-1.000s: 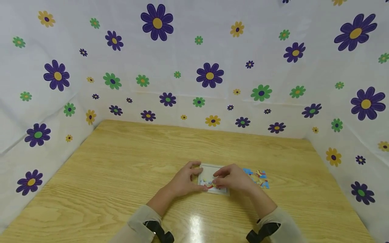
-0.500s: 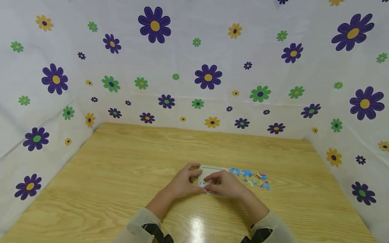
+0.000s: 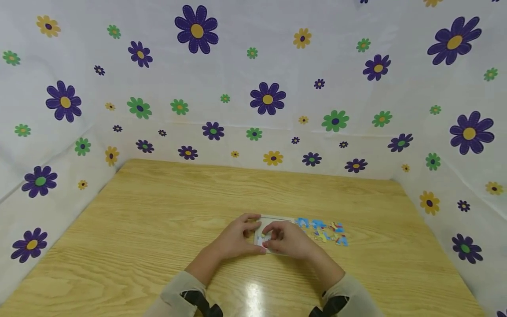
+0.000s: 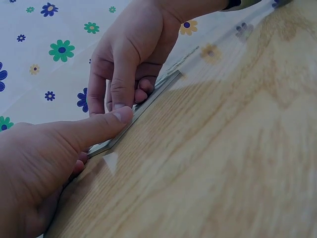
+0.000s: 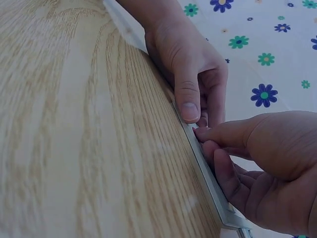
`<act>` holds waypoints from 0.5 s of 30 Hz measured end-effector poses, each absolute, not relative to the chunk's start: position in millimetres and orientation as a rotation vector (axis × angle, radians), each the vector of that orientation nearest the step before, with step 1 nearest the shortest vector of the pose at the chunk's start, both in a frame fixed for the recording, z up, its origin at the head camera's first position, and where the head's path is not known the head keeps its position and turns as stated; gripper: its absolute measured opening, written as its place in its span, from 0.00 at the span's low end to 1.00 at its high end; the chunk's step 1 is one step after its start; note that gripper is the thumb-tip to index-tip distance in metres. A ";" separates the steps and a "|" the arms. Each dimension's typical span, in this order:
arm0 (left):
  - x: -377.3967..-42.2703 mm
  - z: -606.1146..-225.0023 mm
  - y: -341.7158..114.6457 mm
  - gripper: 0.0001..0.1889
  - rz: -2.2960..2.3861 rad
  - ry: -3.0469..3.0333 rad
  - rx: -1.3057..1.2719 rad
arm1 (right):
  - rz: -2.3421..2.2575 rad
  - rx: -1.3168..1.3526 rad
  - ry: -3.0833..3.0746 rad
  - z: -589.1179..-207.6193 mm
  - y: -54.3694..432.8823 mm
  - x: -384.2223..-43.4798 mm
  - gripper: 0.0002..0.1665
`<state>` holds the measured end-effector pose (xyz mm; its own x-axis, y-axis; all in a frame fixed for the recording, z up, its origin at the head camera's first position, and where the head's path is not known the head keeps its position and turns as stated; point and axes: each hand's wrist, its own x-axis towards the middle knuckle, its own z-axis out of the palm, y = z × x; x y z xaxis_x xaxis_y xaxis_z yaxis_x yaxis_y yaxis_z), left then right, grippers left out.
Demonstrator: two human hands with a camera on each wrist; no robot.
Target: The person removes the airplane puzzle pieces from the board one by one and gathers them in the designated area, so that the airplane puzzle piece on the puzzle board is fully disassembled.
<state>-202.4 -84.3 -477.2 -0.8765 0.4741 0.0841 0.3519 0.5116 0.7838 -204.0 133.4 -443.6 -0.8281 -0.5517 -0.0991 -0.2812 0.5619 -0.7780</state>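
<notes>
A shallow white puzzle tray [image 3: 277,217] lies on the table, and my left hand [image 3: 236,237] holds it at its left side. The left thumb lies on the near edge while the fingers reach round to the far corner. Over the tray's lower left part, my right hand [image 3: 295,241] pinches a small puzzle piece, mostly hidden by the fingertips; a bit of pink shows there in the right wrist view. The tray's edge [image 5: 205,173] runs beneath both hands in that view. Part of the tray's inside is covered by the right hand.
Several loose blue, yellow and red puzzle pieces [image 3: 318,223] lie right of the tray. The wooden table [image 3: 178,189] is bounded at the back and sides by a white flowered cloth [image 3: 166,79].
My right hand has moved left across the tray to its lower left corner, uncovering more loose pieces on the right. The left hand stays at the tray's left side.
</notes>
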 end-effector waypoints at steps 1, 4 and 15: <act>-202.2 -476.8 -84.7 0.44 1.296 2.610 0.720 | -1.151 -0.686 2.465 -443.5 133.1 -204.0 0.12; -202.3 -475.7 -85.3 0.43 1.288 2.622 0.738 | -1.211 -0.673 2.435 -443.1 132.2 -203.8 0.12; -204.8 -477.6 -83.4 0.44 1.276 2.628 0.721 | -1.406 -0.489 2.358 -445.9 135.4 -205.0 0.13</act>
